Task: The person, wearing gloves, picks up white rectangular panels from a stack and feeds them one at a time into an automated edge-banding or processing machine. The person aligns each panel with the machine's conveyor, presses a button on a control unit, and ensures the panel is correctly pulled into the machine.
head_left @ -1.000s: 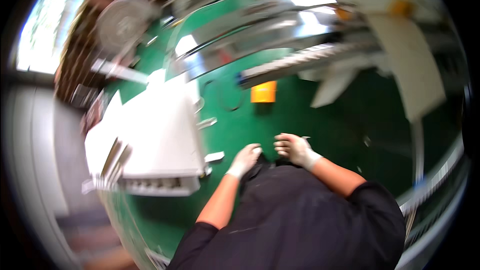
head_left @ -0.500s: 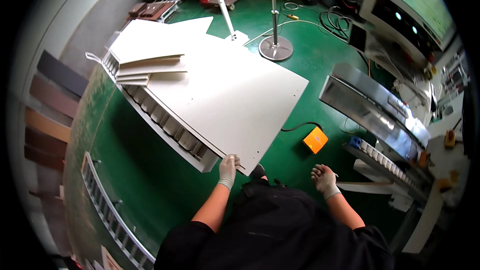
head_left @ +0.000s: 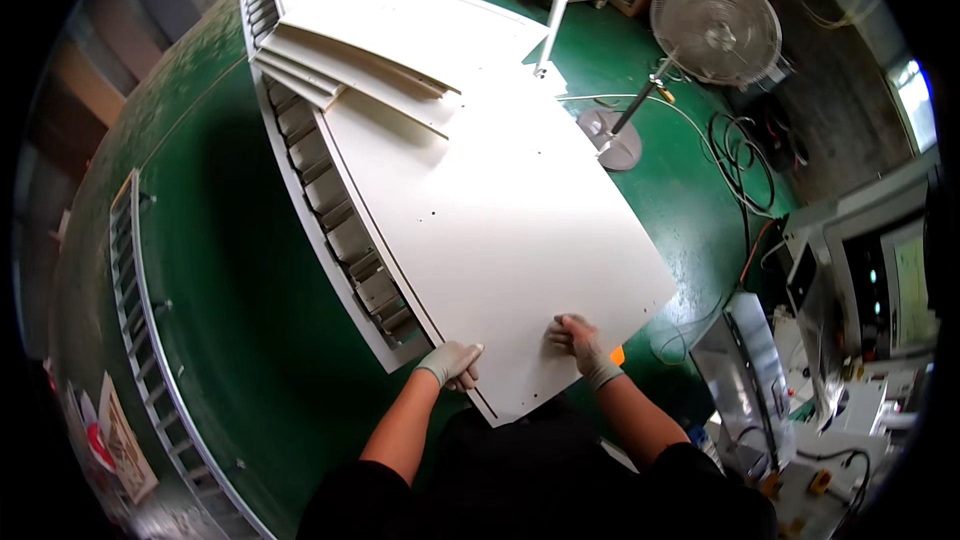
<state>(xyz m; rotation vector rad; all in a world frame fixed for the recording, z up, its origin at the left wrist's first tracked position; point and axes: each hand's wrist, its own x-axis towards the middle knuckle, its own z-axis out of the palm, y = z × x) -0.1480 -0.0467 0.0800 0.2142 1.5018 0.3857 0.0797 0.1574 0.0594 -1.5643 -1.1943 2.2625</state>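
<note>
A large white board (head_left: 500, 230) with small drilled holes lies on a long roller conveyor (head_left: 340, 205). My left hand (head_left: 455, 364), in a pale work glove, grips the board's left edge by the near corner. Over the near right part of the board is my gloved right hand (head_left: 580, 340), its fingers bent inward. Whatever those fingers may hold is hidden, and I cannot tell whether they touch the surface. Several narrower white panels (head_left: 365, 75) are stacked on the board's far left part.
A metal roller frame (head_left: 150, 330) stands on the green floor (head_left: 235, 280) at left. A pedestal fan (head_left: 715, 25) and a white post (head_left: 562, 5) stand beyond the board. Coiled cables (head_left: 740, 160) lie at right, near a machine with a screen (head_left: 912, 280).
My right hand has moved from beside my body to over the board. My left hand still grips the board's edge. The view has swung left.
</note>
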